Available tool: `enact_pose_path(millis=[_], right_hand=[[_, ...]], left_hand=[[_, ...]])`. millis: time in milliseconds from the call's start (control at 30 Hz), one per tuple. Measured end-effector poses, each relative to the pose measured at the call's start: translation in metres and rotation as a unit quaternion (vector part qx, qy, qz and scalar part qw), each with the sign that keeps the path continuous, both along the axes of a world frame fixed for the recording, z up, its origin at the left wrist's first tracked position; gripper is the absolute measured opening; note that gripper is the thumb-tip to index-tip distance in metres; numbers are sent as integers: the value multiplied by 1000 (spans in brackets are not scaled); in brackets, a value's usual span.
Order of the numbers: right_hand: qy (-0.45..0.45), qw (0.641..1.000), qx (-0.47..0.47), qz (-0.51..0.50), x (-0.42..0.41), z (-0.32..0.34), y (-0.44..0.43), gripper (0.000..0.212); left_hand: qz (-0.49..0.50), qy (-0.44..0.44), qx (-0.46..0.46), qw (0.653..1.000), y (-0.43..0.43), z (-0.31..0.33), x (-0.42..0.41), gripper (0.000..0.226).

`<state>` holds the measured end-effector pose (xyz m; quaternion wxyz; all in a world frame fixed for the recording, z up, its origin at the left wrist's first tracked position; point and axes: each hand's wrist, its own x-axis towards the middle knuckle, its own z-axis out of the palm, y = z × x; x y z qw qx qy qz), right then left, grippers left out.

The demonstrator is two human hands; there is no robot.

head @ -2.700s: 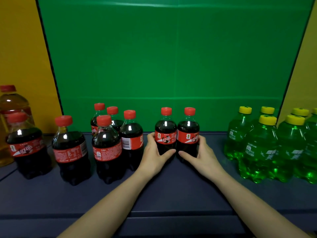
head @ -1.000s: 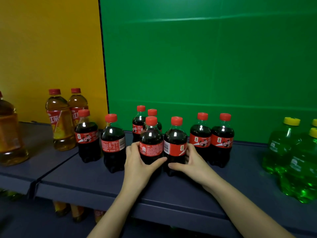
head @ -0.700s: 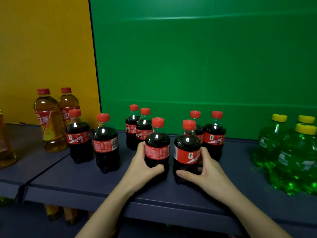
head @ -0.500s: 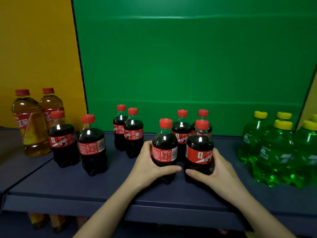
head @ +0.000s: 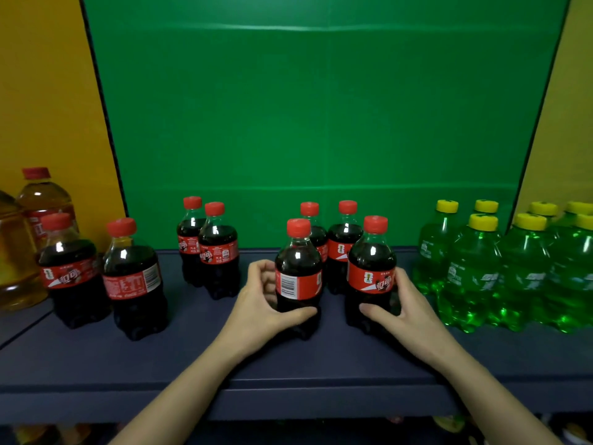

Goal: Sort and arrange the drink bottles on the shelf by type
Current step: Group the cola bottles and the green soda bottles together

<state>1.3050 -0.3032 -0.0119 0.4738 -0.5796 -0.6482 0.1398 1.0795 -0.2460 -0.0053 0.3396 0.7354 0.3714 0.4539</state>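
Green backdrop (head: 321, 123) fills the rear, with yellow panels (head: 41, 107) on either side. Below runs a dark blue shelf (head: 288, 364). At its right end stands a tight cluster of lime bottles (head: 475, 277) with yellow caps; at the far left stand amber tea bottles (head: 16, 258). Red-capped colas stand upright between them: a front-left pair (head: 133, 284), a back-left pair (head: 218, 252) touching each other, and a rear pair (head: 341, 248) at centre. Just in front of the rear pair, the left hand (head: 260, 303) curls round the left cola (head: 298, 277), thumb across its front. The right hand (head: 407, 309) grips the right cola (head: 372, 274) likewise.
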Motion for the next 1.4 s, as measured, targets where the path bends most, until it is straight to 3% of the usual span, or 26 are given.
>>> enact_pose_path(millis=[133,367,533,867,1200,1267,1400], right_hand=[[4,1000,15,13,-1,-1,2,57],[-28,999,36,7,-5,-2,7,62],[-24,999,39,6,-3,-5,7,66],[59,996,11,65,-2,-5,10,63],[52,996,-5,75,-2,-4,10,67],[20,999,41,31,-2,-3,7,64],[-9,974,219,-58,-8,6,-7,33]], left_hand=[[-42,21,0,999,-5,-3,-1,70],[12,25,32,999,-1,-5,1,74],[-2,35,59,998,0,-6,2,58],[-20,9,55,998,6,-8,8,60],[-16,12,43,999,6,-8,9,59],[-14,23,47,999,2,-7,7,60],[74,26,113,990,-10,-8,-11,49]])
